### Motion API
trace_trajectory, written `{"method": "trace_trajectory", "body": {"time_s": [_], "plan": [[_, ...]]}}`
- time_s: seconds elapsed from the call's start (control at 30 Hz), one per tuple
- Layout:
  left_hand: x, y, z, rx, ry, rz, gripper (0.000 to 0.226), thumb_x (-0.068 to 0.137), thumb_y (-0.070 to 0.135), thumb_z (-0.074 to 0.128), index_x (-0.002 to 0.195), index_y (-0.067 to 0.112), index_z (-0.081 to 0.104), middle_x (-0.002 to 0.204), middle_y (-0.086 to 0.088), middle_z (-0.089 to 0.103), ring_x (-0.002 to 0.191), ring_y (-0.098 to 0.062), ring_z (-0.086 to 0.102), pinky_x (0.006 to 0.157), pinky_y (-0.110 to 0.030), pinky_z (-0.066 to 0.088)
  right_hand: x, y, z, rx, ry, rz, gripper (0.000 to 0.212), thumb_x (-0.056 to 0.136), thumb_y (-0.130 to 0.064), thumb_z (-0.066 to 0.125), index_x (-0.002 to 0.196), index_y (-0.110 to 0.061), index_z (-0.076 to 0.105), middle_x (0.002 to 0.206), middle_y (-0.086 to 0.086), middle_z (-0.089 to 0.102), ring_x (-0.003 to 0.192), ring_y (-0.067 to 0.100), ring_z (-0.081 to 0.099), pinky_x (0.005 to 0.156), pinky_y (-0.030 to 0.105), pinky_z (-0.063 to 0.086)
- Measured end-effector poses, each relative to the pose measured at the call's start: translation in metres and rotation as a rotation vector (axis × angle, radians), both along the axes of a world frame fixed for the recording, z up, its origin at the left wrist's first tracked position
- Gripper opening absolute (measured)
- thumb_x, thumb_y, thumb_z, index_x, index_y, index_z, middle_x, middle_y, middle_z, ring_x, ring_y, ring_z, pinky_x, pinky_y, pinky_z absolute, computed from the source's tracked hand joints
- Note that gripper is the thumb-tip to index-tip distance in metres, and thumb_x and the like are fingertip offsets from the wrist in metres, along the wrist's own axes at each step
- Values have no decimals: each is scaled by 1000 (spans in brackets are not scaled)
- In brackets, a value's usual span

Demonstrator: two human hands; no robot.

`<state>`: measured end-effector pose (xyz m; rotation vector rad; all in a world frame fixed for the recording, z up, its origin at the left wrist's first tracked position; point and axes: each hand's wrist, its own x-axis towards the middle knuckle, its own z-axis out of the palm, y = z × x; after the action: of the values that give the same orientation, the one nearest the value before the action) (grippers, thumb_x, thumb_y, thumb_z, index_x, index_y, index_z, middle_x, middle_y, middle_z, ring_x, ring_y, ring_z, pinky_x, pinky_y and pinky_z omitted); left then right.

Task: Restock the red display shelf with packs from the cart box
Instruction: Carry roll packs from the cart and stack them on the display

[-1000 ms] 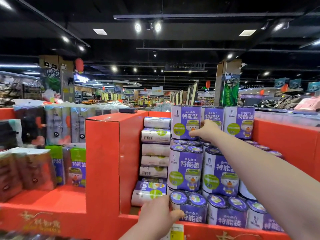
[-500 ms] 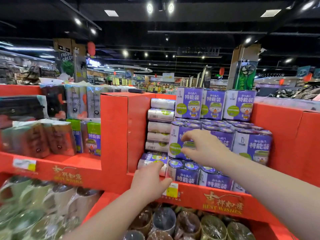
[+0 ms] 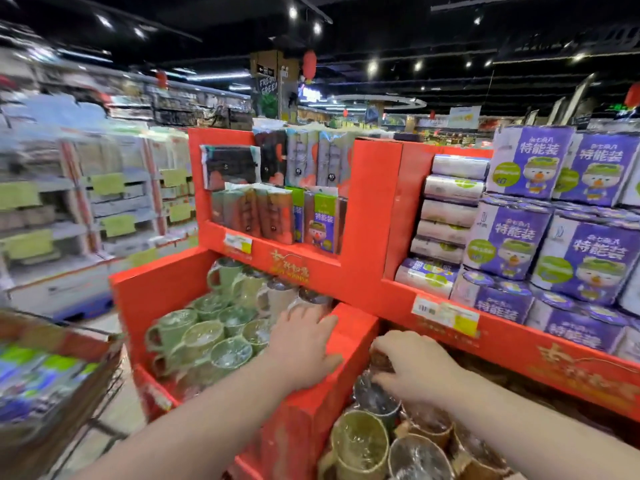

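The red display shelf point(image 3: 375, 216) fills the middle and right of the view. Its right bay holds stacked purple packs point(image 3: 585, 258) with a cartoon duck, and white rolls lie on their sides to their left. At the lower left, blurred, is the cart point(image 3: 104, 382) with its brown box point(image 3: 52, 341) of purple and green packs. My left hand point(image 3: 304, 344) rests flat on the red divider between the two lower bins. My right hand point(image 3: 412, 368) hovers over the right bin with loosely curled fingers, just above a brown wrapped mug. Neither hand holds a pack.
Green wrapped mugs point(image 3: 201, 334) fill the lower left bin and brown and olive mugs point(image 3: 360, 445) the right one. Dark and green packs point(image 3: 277, 216) stand in the upper left bay. A pale store shelf point(image 3: 86, 209) with yellow tags runs along the left.
Both hands dropped from the purple packs to the lower bins. My view swung left and down, bringing the cart box into sight.
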<state>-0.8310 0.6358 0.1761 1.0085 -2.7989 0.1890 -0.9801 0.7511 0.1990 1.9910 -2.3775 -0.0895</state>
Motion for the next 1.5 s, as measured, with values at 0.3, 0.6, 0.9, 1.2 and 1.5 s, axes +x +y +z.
{"method": "trace_trajectory", "body": {"time_s": [0.3, 0.6, 0.9, 1.2, 1.5], "plan": [[203, -19, -47, 186, -106, 296, 71, 87, 60, 47, 145, 22, 31, 142, -4, 40, 131, -27, 37, 109, -43, 31, 163, -71, 1, -41, -17, 190, 44, 88, -43, 54, 125, -21, 51, 128, 5, 55, 120, 27, 51, 94, 37, 43], [403, -15, -94, 301, -170, 540, 64, 86, 59, 48, 138, 23, 38, 138, -3, 43, 128, -26, 40, 105, -41, 32, 351, -129, -2, -85, -85, 382, 42, 88, -41, 54, 126, -23, 52, 131, 3, 55, 122, 26, 51, 94, 35, 44], [520, -10, -122, 383, -152, 679, 62, 88, 56, 46, 139, 21, 38, 138, -4, 42, 131, -25, 37, 105, -39, 32, 467, -180, -23, -39, -153, 525, 43, 88, -40, 56, 128, -25, 50, 133, 2, 53, 124, 26, 49, 98, 38, 44], [570, -69, -132, 409, -166, 824, 61, 89, 56, 46, 139, 22, 37, 140, -2, 42, 131, -25, 37, 106, -40, 30, 523, -256, -103, 187, -150, 640, 41, 90, -38, 52, 128, -24, 49, 129, 1, 53, 119, 24, 52, 91, 36, 45], [593, -194, -116, 382, -195, 908, 62, 90, 56, 47, 140, 22, 36, 142, -2, 41, 133, -25, 37, 109, -41, 32, 538, -354, -161, 381, -151, 679, 38, 89, -38, 50, 124, -24, 51, 125, 4, 54, 116, 27, 51, 91, 35, 44]]}}
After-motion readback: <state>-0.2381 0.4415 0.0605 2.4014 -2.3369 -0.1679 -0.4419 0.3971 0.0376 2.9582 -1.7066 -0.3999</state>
